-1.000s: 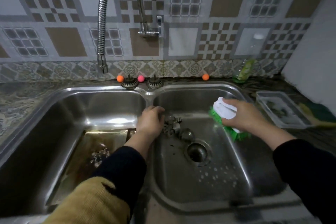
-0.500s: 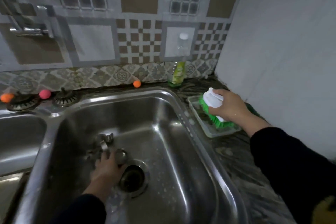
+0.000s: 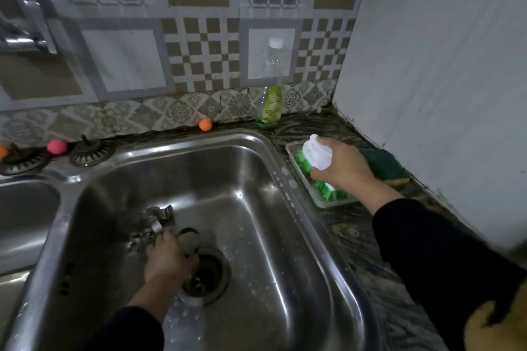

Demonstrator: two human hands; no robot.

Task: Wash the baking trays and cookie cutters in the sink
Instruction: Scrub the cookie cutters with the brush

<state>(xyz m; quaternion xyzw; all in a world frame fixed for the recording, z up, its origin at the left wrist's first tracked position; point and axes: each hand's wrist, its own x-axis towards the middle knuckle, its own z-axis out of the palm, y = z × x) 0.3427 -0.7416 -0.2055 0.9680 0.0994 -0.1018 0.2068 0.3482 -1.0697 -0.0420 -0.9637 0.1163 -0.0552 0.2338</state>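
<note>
Several metal cookie cutters (image 3: pixel 152 225) lie in a heap on the floor of the right sink basin (image 3: pixel 285 251), just left of the drain (image 3: pixel 206 276). My left hand (image 3: pixel 168 258) is down among them, its fingers curled around a round cutter (image 3: pixel 188 239). My right hand (image 3: pixel 340 164) grips the white handle of a green-bristled scrub brush (image 3: pixel 315 157) and presses the bristles into a clear plastic tray (image 3: pixel 316 199) on the counter to the right of the sink. No baking tray shows in this view.
A dish-soap bottle (image 3: pixel 269 94) stands at the back wall. A green and yellow sponge (image 3: pixel 383 167) lies behind the tray. Two sink strainers (image 3: pixel 89 151) and small orange (image 3: pixel 205 125) and pink (image 3: pixel 57 146) balls sit on the back ledge. A white wall closes the right side.
The view swung right, away from the left basin and its tray. My right hand carried the brush out of the sink into the plastic tray. My left hand moved down onto the cutters.
</note>
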